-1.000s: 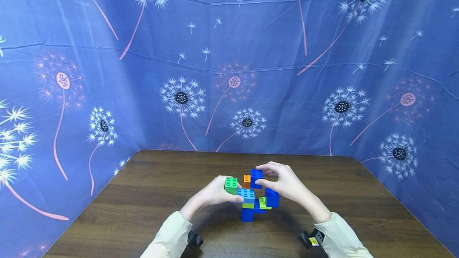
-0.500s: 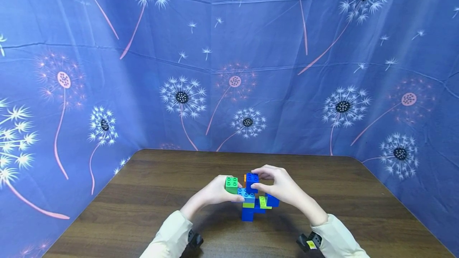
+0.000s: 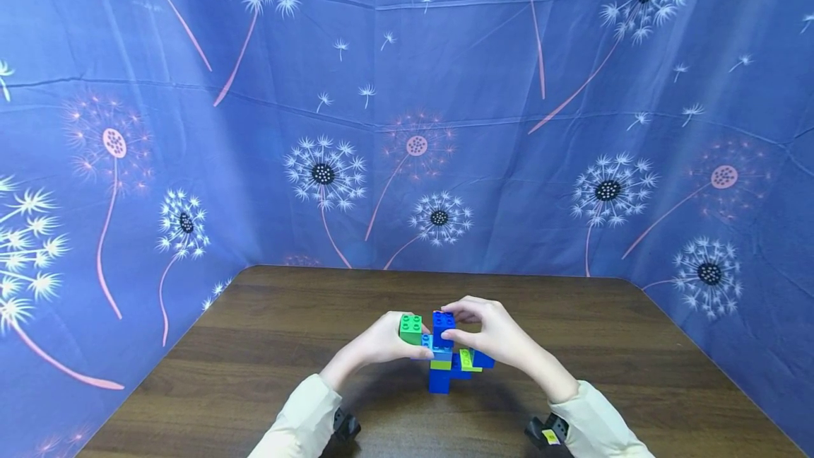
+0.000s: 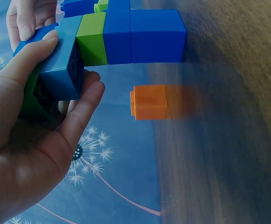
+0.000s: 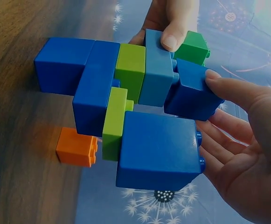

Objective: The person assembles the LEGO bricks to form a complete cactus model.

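Observation:
A stack of toy building bricks stands on the table in the head view: a dark blue base brick (image 3: 439, 382), a lime brick (image 3: 441, 365) and a light blue brick (image 3: 442, 354). My left hand (image 3: 380, 339) grips the light blue brick, its thumb on the near face, beside a green brick (image 3: 410, 329) at the left end. Between thumb and fingers my right hand (image 3: 488, 329) pinches a dark blue brick (image 5: 191, 91). That brick is right at the light blue brick's studs, some of which show in the right wrist view.
A side arm of the stack carries a lime plate (image 5: 114, 126) with a large blue brick (image 5: 158, 149) on it, close below my right hand. One loose orange brick (image 4: 150, 101) sits on the wooden table (image 3: 305, 302) behind the stack. Patterned blue cloth (image 3: 394, 90) hangs beyond the table.
My right hand has carried the dark blue brick left and down onto the light blue brick's right end. The orange brick is now hidden behind it in the head view. My left hand stays put.

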A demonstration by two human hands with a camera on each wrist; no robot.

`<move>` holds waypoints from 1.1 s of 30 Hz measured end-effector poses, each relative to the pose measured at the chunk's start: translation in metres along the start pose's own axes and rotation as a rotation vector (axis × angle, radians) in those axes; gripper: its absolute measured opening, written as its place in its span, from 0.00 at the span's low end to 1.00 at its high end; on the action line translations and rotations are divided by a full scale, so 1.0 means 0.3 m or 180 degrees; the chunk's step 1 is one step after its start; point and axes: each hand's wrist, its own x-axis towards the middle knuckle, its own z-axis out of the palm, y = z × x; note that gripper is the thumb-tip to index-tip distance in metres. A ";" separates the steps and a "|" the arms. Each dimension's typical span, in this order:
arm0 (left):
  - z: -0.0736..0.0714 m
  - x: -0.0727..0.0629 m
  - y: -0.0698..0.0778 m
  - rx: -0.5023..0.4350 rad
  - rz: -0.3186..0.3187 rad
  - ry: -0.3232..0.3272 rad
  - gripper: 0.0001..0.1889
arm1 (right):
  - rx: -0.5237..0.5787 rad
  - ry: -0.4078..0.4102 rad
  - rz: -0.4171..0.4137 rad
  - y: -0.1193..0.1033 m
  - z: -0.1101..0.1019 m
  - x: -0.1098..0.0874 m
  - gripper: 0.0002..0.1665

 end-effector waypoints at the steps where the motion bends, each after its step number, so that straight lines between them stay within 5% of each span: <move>1: 0.000 0.000 0.000 -0.0008 -0.0005 -0.0002 0.17 | 0.0005 -0.0008 -0.0009 0.000 0.001 0.000 0.22; 33: 0.000 -0.001 0.002 0.0037 0.0008 0.0000 0.17 | 0.0033 -0.0197 -0.0025 -0.020 -0.009 0.002 0.19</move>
